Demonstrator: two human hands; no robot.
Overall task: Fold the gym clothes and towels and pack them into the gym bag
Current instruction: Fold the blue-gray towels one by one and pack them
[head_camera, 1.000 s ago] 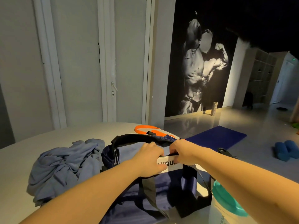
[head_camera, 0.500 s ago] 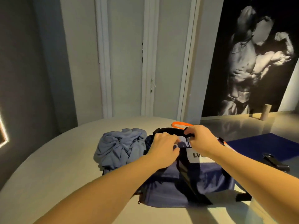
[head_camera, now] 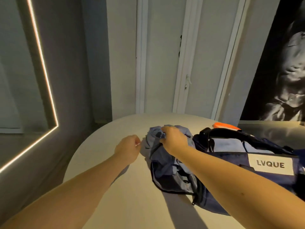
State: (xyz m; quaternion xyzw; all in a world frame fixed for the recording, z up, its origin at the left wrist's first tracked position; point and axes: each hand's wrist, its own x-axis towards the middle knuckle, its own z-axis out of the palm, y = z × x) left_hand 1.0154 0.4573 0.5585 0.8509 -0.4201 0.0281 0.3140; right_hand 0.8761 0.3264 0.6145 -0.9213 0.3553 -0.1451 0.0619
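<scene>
A navy gym bag [head_camera: 267, 177] with a white LVQUE label lies on the pale round table [head_camera: 125, 195], its top open and light blue folded cloth [head_camera: 226, 146] inside. A crumpled grey-blue garment [head_camera: 165, 156] lies bunched against the bag's left end. My right hand [head_camera: 175, 139] grips the top of this garment with curled fingers. My left hand [head_camera: 127, 148] hovers just left of the garment, fingers loosely curled, holding nothing.
An orange band [head_camera: 224, 125] lies behind the bag near the table's far edge. White doors [head_camera: 165, 63] stand behind the table. A lit mirror frame [head_camera: 41, 68] lines the left wall, a dark poster [head_camera: 283, 71] the right.
Both hands left the bag's opening and moved left. My right hand now grips the crumpled garment, my left hand is free beside it. The view swung left.
</scene>
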